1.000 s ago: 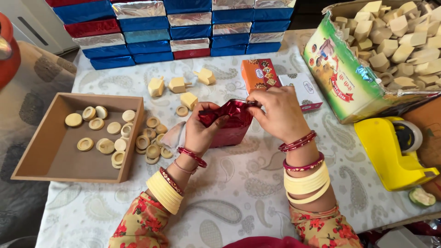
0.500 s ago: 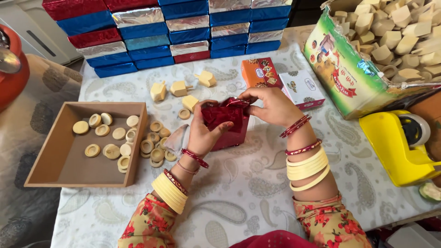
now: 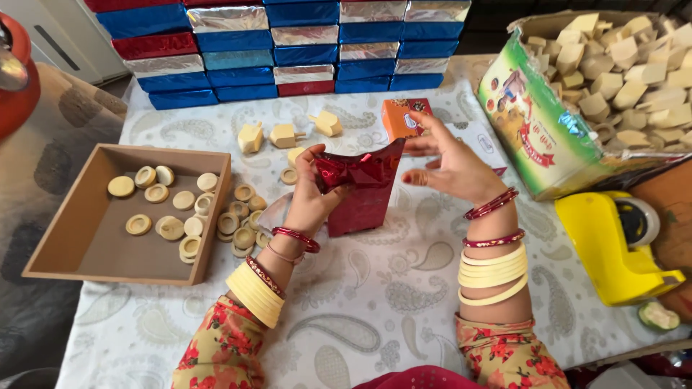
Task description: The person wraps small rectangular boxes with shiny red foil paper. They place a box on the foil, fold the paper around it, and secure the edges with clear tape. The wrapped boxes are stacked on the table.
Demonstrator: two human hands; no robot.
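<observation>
A red foil-wrapped box (image 3: pixel 364 191) is stood upright on the patterned tablecloth (image 3: pixel 375 302), near the table's middle, its top flaps of glossy wrap folded and partly gathered. The wrap is judged thin, light and crease-prone, slippery on its shiny face and easily torn at the folds; the box beneath appears stiff enough to bear light pressure. A hold is best taken at the folded flap edges near the top, not on the flat sides. The left hand (image 3: pixel 310 194) is closed in a pinch on the left part of the top flap, thumb and fingers pressed on the foil. The right hand (image 3: pixel 450 162) is held open, fingers spread, fingertips just at the right upper edge of the wrap; whether contact is made cannot be told. To the left a shallow brown tray (image 3: pixel 58 245) with round pale discs (image 3: pixel 169 209) is noted; behind, stacked blue, red and silver boxes (image 3: pixel 288 43); to the right, a carton of wooden blocks (image 3: pixel 577 86) and a yellow tape dispenser (image 3: pixel 613 245).
</observation>
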